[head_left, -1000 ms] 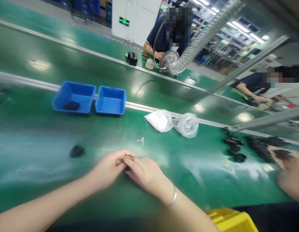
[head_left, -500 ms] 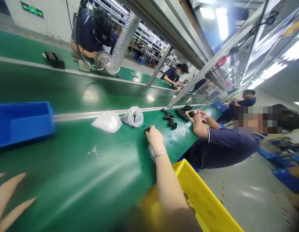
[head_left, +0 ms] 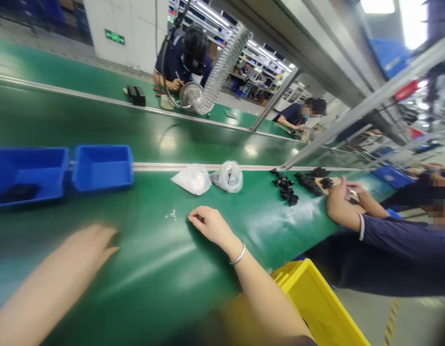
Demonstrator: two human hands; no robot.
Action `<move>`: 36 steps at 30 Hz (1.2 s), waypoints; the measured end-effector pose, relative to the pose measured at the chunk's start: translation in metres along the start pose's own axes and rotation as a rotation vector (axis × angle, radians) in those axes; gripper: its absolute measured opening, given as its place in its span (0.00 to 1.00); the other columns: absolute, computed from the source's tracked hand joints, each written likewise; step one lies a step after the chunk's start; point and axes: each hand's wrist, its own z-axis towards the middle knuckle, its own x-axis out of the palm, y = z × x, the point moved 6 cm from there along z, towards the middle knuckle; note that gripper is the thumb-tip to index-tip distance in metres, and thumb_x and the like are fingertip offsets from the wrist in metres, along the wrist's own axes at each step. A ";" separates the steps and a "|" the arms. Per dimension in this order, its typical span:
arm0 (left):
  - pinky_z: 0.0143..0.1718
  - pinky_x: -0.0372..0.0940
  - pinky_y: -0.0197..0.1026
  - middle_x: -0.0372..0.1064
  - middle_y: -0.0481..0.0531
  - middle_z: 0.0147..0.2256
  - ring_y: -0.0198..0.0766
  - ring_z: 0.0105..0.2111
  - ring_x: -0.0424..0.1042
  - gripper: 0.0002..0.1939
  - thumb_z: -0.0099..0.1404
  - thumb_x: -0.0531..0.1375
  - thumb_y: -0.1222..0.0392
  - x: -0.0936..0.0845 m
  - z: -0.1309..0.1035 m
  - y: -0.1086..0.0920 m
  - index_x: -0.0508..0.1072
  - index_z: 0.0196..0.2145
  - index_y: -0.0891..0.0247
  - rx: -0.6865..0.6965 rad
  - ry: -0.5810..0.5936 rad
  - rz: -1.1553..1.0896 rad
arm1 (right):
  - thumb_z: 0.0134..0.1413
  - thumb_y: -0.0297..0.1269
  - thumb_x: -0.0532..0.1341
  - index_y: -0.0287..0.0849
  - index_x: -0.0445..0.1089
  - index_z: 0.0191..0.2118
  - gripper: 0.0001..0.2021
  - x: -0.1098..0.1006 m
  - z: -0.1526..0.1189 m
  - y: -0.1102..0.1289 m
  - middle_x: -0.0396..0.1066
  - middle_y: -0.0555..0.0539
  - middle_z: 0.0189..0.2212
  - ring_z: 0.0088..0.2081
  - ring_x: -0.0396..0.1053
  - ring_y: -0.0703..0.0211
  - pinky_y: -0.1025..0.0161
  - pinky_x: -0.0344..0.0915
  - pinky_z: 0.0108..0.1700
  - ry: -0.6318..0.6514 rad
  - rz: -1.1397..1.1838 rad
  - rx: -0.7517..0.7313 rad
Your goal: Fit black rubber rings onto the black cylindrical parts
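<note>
My right hand (head_left: pixel 211 225) is low over the green table (head_left: pixel 164 269), a bracelet on its wrist. Thumb and fingertips come together there, and whatever lies between them is hidden. Just left of those fingertips are several tiny white pieces (head_left: pixel 171 215). Motion smears my left hand (head_left: pixel 89 245), which hovers over the table further left, with nothing recognisable in it. Beyond my right hand sit a clear bag of white pieces (head_left: pixel 193 179) and an open plastic bag (head_left: pixel 230 177) with something dark inside.
Two blue bins (head_left: pixel 102 166) stand at the left; the farther-left one holds something dark. Black parts (head_left: pixel 285 188) are clustered at the right, by a co-worker's hands (head_left: pixel 341 197). A yellow crate (head_left: pixel 319 298) is beside my right forearm. A metal post (head_left: pixel 326 122) slants overhead.
My right hand has moved left towards the tiny white pieces; the black part at its fingertips no longer shows. My left hand has come further into view. The view has swung left, showing a second blue bin.
</note>
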 end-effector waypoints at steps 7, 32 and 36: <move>0.47 0.66 0.52 0.72 0.61 0.45 0.53 0.44 0.70 0.19 0.66 0.55 0.47 0.023 0.004 -0.039 0.74 0.44 0.63 0.131 0.242 -0.086 | 0.62 0.34 0.60 0.42 0.72 0.41 0.05 0.029 0.005 0.017 0.71 0.48 0.33 0.34 0.69 0.61 0.66 0.63 0.36 -0.059 0.081 -0.098; 0.35 0.72 0.43 0.72 0.57 0.38 0.44 0.34 0.77 0.20 0.69 0.55 0.44 0.024 -0.004 -0.045 0.69 0.46 0.65 -0.523 0.422 -1.321 | 0.62 0.34 0.59 0.43 0.72 0.34 0.06 0.032 0.008 0.022 0.68 0.49 0.28 0.31 0.66 0.59 0.64 0.64 0.34 0.025 0.170 -0.169; 0.44 0.72 0.46 0.73 0.60 0.40 0.48 0.39 0.78 0.17 0.71 0.54 0.52 0.025 -0.005 -0.044 0.69 0.49 0.67 -0.692 0.366 -1.499 | 0.62 0.34 0.59 0.43 0.72 0.35 0.06 0.032 0.007 0.021 0.68 0.49 0.28 0.32 0.66 0.59 0.63 0.64 0.36 0.033 0.165 -0.179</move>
